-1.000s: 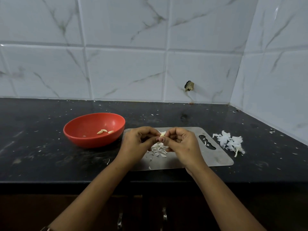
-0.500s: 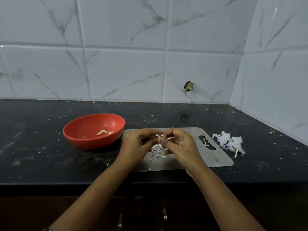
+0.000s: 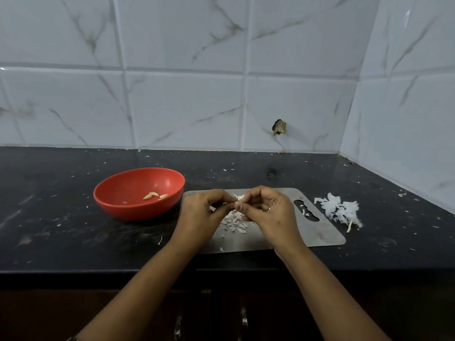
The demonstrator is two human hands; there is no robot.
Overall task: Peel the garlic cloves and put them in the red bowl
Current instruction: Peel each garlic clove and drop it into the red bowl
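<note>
Hands are meeting above the steel cutting board (image 3: 320,232), over its left half. The left hand (image 3: 202,215) is curling its fingers and pinching a garlic clove (image 3: 240,198) from one side, while the right hand (image 3: 268,212) is pinching the same clove from the other side, with the thumb tips of both hands nearly touching. Fingertips are hiding most of the clove, so only a pale sliver is showing above them, and how much skin is clinging to it cannot be told.

Directly beneath the hands, a small heap of peelings (image 3: 234,221) is lying on the board. Just off the board's left edge, the red bowl (image 3: 128,210) is sitting on the black countertop (image 3: 61,230), holding a few peeled cloves (image 3: 154,195) near its bottom. Just past the board's right edge, beside its handle slot, a larger pile of white papery skins (image 3: 339,210) is resting on the counter. Tiny white flecks are dotting the countertop all round the board.
</note>
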